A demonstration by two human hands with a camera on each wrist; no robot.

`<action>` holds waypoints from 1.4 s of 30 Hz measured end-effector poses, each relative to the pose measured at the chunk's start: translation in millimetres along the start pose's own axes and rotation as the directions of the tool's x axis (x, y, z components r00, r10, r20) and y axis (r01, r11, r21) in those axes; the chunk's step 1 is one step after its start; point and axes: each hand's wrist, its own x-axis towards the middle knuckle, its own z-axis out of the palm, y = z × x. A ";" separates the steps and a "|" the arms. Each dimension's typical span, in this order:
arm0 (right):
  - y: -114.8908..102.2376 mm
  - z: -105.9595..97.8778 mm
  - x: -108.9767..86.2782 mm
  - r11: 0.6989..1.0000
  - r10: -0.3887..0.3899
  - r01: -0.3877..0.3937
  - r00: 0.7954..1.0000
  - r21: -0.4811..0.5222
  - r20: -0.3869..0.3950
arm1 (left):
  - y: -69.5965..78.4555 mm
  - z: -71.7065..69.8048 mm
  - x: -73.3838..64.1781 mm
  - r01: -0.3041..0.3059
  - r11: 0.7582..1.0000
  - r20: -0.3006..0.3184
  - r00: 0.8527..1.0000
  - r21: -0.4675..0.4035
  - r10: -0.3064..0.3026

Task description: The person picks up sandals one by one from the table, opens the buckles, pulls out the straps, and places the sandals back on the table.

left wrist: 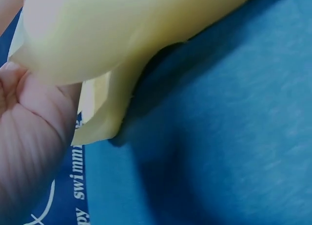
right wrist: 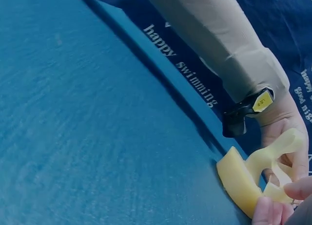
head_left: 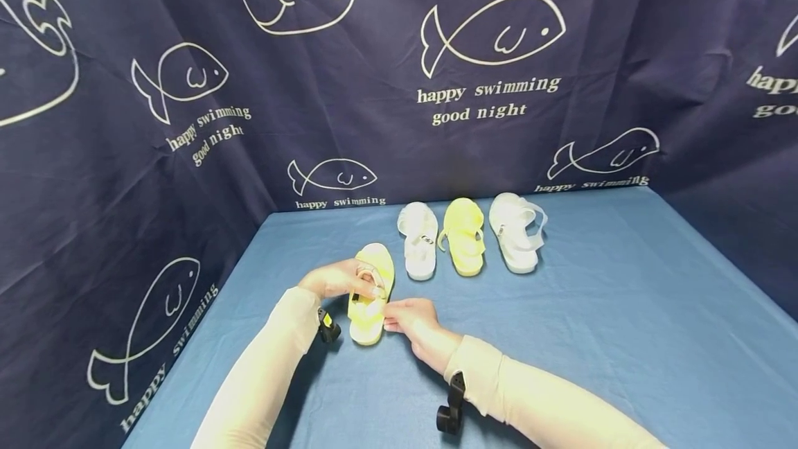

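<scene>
A yellow sandal [head_left: 366,332] lies on the blue cloth at the left, its rounded toe pointing away from me. My left hand [head_left: 337,278] reaches over it from the left and grips it by the straps near the middle. On the opposite side, my right hand [head_left: 416,323] pinches the edge of the strap near the heel between thumb and fingers. The right wrist view shows the thick sole [right wrist: 236,178] and a raised loop of strap [right wrist: 282,144] beside the left hand. In the left wrist view, pale yellow strap material [left wrist: 97,35] covers part of the left fingers.
Behind stand a white sandal [head_left: 419,262], a second yellow sandal [head_left: 464,227] and another white sandal [head_left: 514,227] in a row. Blue cloth [head_left: 592,310] covers the table. A dark fish-print curtain [head_left: 386,102] hangs at the back and sides. Each wrist carries a small black camera [head_left: 451,407].
</scene>
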 end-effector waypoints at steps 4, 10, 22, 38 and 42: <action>0.3 1.4 1.6 1.000 0.001 -0.001 1.000 0.010 -0.029 | -3.9 5.0 0.5 -0.002 0.999 -0.056 0.998 -0.045 -0.001; -0.8 3.5 2.2 0.999 0.017 -0.014 0.998 0.040 -0.059 | -9.7 10.6 0.6 0.002 0.995 -0.104 0.994 -0.101 -0.013; -2.9 5.1 5.5 0.990 0.033 -0.024 0.997 0.136 -0.071 | -7.7 15.5 0.4 0.010 0.983 -0.085 0.996 -0.183 -0.026; -5.6 1.5 -3.5 0.994 0.086 -0.087 0.996 0.070 0.021 | -6.3 19.8 -1.0 -0.019 0.997 -0.168 0.986 -0.078 0.006; -5.8 2.5 -5.3 0.993 0.090 -0.090 0.996 0.082 0.004 | -5.4 21.3 -1.3 -0.025 0.995 -0.177 0.984 -0.097 0.008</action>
